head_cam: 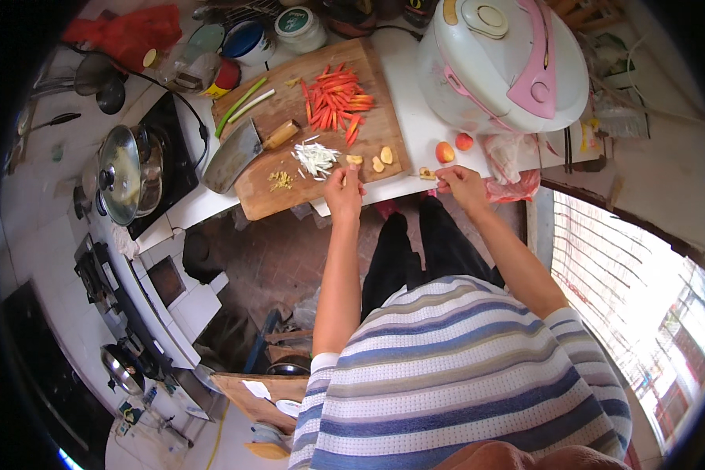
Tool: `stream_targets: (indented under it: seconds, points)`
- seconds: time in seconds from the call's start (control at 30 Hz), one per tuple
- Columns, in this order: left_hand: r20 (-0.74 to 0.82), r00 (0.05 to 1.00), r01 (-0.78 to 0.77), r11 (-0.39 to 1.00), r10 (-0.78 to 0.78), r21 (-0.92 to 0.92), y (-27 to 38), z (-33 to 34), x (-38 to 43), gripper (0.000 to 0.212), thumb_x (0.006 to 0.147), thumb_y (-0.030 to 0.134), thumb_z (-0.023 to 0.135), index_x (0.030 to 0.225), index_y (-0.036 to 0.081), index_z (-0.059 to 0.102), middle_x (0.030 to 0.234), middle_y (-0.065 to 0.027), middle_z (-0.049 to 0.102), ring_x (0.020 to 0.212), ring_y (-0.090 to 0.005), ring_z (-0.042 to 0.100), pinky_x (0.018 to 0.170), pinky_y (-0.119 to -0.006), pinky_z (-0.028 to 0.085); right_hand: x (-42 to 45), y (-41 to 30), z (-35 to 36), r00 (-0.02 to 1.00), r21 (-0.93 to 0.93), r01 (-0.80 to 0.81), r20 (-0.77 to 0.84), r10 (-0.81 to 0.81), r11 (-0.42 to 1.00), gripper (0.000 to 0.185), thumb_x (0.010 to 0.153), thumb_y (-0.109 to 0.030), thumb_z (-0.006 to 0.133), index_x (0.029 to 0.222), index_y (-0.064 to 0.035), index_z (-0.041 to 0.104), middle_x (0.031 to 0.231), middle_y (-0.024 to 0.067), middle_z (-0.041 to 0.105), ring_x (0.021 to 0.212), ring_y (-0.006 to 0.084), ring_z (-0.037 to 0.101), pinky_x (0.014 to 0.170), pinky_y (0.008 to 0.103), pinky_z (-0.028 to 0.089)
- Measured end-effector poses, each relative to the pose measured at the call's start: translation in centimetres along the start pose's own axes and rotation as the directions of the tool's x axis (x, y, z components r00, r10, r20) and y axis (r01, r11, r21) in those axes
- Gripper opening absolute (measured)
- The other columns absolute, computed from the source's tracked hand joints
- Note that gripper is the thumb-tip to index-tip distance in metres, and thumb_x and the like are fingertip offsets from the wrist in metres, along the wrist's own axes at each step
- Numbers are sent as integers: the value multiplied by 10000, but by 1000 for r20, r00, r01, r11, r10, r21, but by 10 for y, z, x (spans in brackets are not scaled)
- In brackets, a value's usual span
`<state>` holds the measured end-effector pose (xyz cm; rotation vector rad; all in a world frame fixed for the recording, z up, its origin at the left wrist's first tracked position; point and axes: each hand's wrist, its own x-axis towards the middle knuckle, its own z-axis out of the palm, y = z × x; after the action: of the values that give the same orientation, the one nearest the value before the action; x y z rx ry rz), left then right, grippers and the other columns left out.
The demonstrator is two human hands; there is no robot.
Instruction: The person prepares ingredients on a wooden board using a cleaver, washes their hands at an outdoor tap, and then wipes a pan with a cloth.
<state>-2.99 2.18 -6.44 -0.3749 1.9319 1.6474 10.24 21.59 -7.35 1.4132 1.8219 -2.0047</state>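
My left hand (345, 191) is at the near edge of the wooden cutting board (388, 106), its fingertips by a piece of peeled ginger (354, 159); whether it grips that piece is unclear. My right hand (463, 185) pinches a small knobbly piece of ginger (427, 173) beside the board. More ginger pieces (386, 155) lie between the hands. On the board are shredded white strips (315, 158), minced yellowish bits (281, 180), red-orange strips (338, 97) and green onion stalks (241, 106). A cleaver (233, 155) rests at the board's left, its wooden handle pointing right.
Two small red-yellow fruits (445, 152) sit right of the board, near plastic bags (510, 154). Behind them stands a large white and pink rice cooker (487, 64). A glass-lidded pot (120, 173) is on a black cooktop (173, 141) at left. Jars (299, 29) line the back.
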Motion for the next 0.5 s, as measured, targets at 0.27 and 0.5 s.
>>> stream_targets:
  seconds: [0.27, 0.5]
  points:
    - [52, 996, 82, 995, -79, -59, 3, -6, -30, 231, 894, 241, 522, 890, 29, 613, 579, 19, 478, 476, -59, 458, 415, -191, 325, 6, 16, 24, 855, -504, 374, -140, -500, 779, 158, 755, -88, 596, 876, 13, 611, 820, 144, 593, 692, 229, 611, 655, 308, 493]
    - [177, 975, 161, 974, -133, -157, -14, 2, -56, 215, 892, 227, 527, 902, 29, 609, 587, 14, 494, 478, -59, 465, 417, -185, 327, 4, 18, 36, 765, -650, 459, -57, -641, 605, 207, 676, -60, 629, 878, -34, 593, 868, 145, 560, 795, 305, 572, 703, 385, 476]
